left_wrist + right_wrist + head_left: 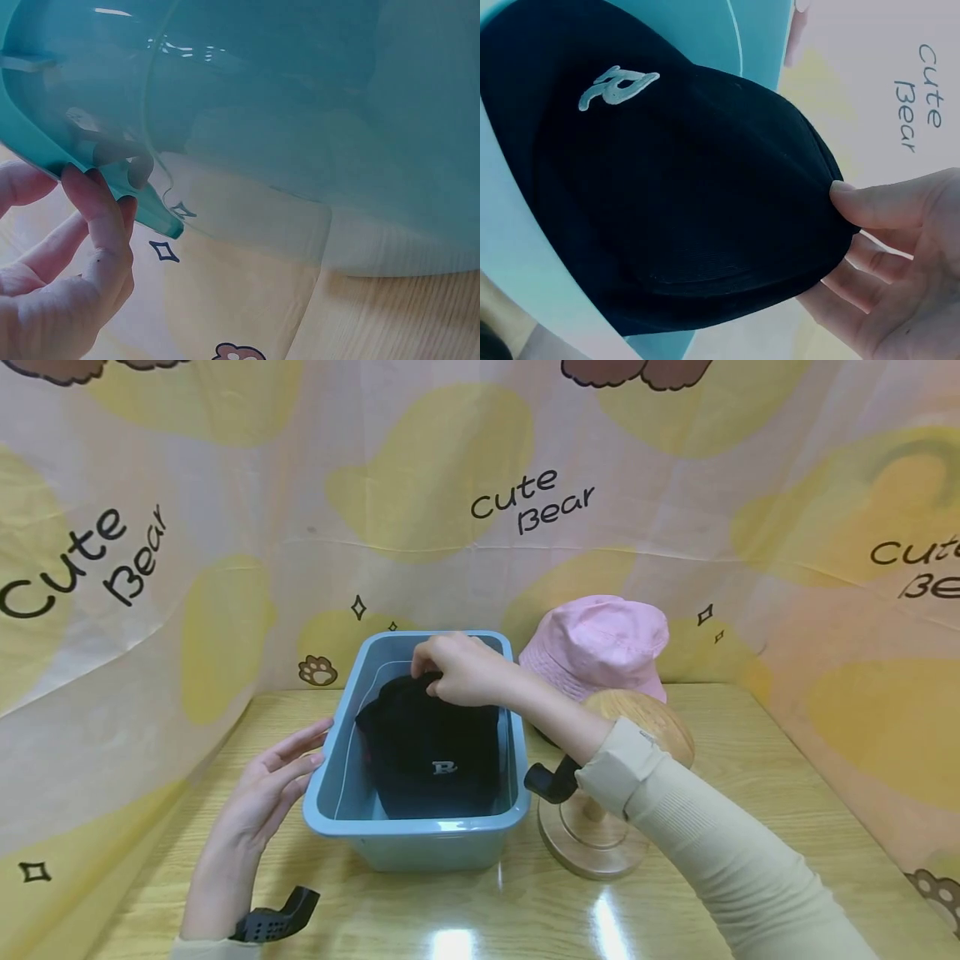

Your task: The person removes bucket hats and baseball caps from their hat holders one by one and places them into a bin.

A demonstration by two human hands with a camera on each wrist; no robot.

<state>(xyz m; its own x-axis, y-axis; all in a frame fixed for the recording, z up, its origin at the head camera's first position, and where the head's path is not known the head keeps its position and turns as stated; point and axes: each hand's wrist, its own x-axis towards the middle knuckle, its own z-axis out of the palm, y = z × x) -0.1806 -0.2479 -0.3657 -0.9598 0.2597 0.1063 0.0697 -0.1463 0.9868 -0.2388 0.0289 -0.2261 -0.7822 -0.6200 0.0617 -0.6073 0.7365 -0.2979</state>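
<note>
A black baseball cap (420,743) with a white embroidered letter stands tilted inside a blue plastic bin (420,828), its brim toward the near side. My right hand (468,668) pinches the back edge of its crown between thumb and fingers, and the right wrist view shows this grip on the cap (705,172) closely. Against the bin's left rim rest the fingertips of my left hand (270,785), the fingers fairly straight. From the left wrist, those fingers (97,217) touch the outer side of the rim.
Right of the bin is a wooden hat stand (592,852) with a round base and rounded top, partly hidden by my right forearm. Behind it sits a pink bucket hat (600,639). A printed cloth (420,468) hangs behind and beside the wooden table (720,727).
</note>
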